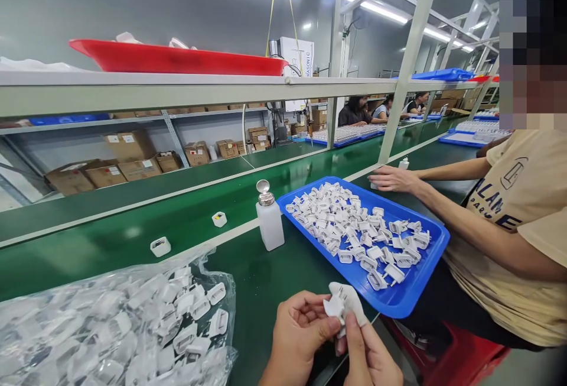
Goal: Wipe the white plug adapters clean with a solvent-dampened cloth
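Observation:
Low in front of me, a white plug housing (333,308) with metal pins is pinched in the fingers of my left hand (296,334). My right hand (371,353) grips a white cloth (353,301), which lies against the far side of the plug housing. Both hands are close together over the green bench's near edge. Ahead of them stands an upright white pump bottle (270,226) with its metal lid flipped up. A blue tray (419,294) beyond my right hand holds many similar white plug housings (349,229).
A clear plastic bag (225,321) full of white housings lies at left. Two small white pieces (160,247) sit on the green conveyor belt (115,244). On the overhead shelf rests a red tray (177,59). A co-worker (496,214) sits at right, hands on the bench.

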### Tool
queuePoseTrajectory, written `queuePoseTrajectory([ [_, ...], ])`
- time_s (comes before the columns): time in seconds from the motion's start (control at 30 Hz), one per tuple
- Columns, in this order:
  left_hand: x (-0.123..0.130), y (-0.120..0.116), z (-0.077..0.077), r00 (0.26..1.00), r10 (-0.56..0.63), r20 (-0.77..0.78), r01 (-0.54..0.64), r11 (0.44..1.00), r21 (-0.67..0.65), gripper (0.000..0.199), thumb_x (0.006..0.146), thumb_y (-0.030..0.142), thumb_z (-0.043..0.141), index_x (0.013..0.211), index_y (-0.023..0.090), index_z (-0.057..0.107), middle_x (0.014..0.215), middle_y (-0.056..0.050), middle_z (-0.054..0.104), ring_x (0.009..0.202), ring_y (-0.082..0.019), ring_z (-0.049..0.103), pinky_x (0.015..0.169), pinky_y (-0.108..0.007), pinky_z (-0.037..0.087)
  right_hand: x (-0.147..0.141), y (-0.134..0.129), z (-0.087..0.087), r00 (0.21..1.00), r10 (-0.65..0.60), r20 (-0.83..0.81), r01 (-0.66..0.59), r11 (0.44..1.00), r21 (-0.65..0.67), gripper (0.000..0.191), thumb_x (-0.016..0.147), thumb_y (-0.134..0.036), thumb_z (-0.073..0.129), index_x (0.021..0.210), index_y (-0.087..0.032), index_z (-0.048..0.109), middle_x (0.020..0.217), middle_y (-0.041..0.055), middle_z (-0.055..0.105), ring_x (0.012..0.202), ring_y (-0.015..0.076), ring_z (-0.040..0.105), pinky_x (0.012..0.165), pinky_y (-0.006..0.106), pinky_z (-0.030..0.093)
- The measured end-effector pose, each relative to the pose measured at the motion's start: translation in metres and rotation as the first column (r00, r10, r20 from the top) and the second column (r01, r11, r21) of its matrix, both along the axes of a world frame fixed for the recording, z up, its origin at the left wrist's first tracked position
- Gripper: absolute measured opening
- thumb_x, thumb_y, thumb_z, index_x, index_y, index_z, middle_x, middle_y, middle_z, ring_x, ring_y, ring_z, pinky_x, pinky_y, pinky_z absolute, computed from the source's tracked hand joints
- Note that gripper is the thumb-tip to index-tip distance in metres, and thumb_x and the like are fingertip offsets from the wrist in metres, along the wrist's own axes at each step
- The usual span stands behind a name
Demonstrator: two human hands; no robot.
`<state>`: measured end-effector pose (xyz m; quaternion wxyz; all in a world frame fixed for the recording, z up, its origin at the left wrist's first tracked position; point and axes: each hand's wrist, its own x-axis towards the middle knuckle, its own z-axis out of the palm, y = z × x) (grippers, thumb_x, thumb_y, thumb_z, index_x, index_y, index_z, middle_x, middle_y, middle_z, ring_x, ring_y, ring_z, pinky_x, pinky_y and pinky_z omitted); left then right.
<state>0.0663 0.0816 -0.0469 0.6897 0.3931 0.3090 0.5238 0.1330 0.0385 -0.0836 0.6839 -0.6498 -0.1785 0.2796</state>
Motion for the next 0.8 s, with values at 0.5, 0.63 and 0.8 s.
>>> queuePoseTrajectory([
  [0.5,-0.007,0.006,-0.007,0.978,0.137,-0.158,-0.128,0.990,0.067,0.034,0.057,0.028,0.095,0.083,0.014,0.078,0.074,-0.005,0.073,0.066,-0.015,0.066,0.066,-0.025,0.054,0.001,-0.002,-0.005,0.992,0.021,-0.126,-0.011,0.997,0.077,0.066,0.077,-0.067,0.073,0.107,-0.009,0.078,0.054,-0.0027,0.056,0.051,0.0139,0.050,0.051,0.026,0.039],
  [0.63,-0.002,-0.001,-0.006,0.954,0.209,-0.215,-0.183,0.973,0.139,0.030,0.051,0.023,0.095,0.075,0.015,0.079,0.067,0.000,0.063,0.057,-0.011,0.058,0.057,-0.023,0.049,0.014,-0.010,0.009,0.984,-0.063,0.164,0.088,0.985,-0.146,0.076,0.085,-0.075,0.057,0.112,-0.007,0.078,0.063,0.0070,0.069,0.062,0.0239,0.066,0.056,0.029,0.048],
  [0.8,-0.002,-0.002,-0.004,0.876,0.228,-0.425,-0.159,0.968,0.193,0.022,0.050,0.020,0.090,0.069,0.014,0.078,0.058,-0.002,0.067,0.051,-0.013,0.058,0.049,-0.022,0.046,0.025,-0.012,0.011,0.868,0.019,0.496,-0.001,0.999,-0.036,0.064,0.090,-0.069,0.053,0.107,-0.013,0.080,0.095,0.0192,0.078,0.098,0.0347,0.074,0.079,0.034,0.056],
])
